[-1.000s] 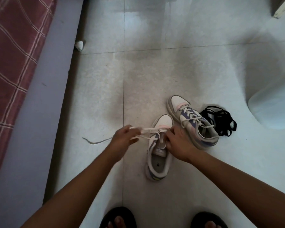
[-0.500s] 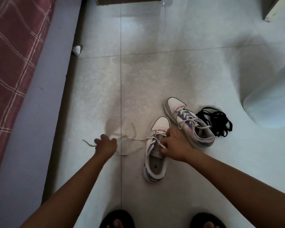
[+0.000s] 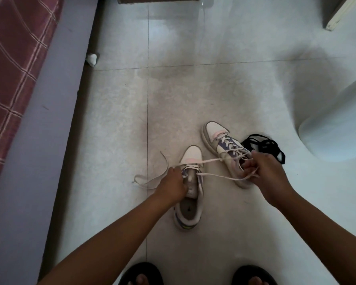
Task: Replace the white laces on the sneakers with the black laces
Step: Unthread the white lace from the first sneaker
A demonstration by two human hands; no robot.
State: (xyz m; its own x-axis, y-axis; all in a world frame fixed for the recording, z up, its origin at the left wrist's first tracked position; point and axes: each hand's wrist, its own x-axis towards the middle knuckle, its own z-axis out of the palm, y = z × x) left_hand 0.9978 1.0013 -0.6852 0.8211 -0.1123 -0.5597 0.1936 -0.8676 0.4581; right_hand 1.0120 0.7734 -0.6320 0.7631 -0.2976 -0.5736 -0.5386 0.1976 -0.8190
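Two white sneakers with purple panels lie on the tiled floor. The near sneaker [image 3: 188, 210] points away from me, and its white lace [image 3: 216, 175] is partly pulled out. My left hand [image 3: 173, 187] grips this sneaker at its left side by the eyelets. My right hand [image 3: 264, 174] pinches the white lace and holds it stretched out to the right, above the far sneaker [image 3: 214, 134]. A loose end of the lace [image 3: 150, 179] curls on the floor to the left. The bundle of black laces [image 3: 264, 144] lies just right of the far sneaker.
A bed with a red checked cover [image 3: 12, 64] and a purple side runs along the left. A pale rounded object [image 3: 337, 128] stands at the right. A crumpled white scrap [image 3: 91, 58] lies by the bed. My two feet in black sandals [image 3: 141, 274] are at the bottom.
My left hand let go of the lace on the floor and moved right onto the near sneaker. My right hand left the sneaker and pulled the lace out to the right.
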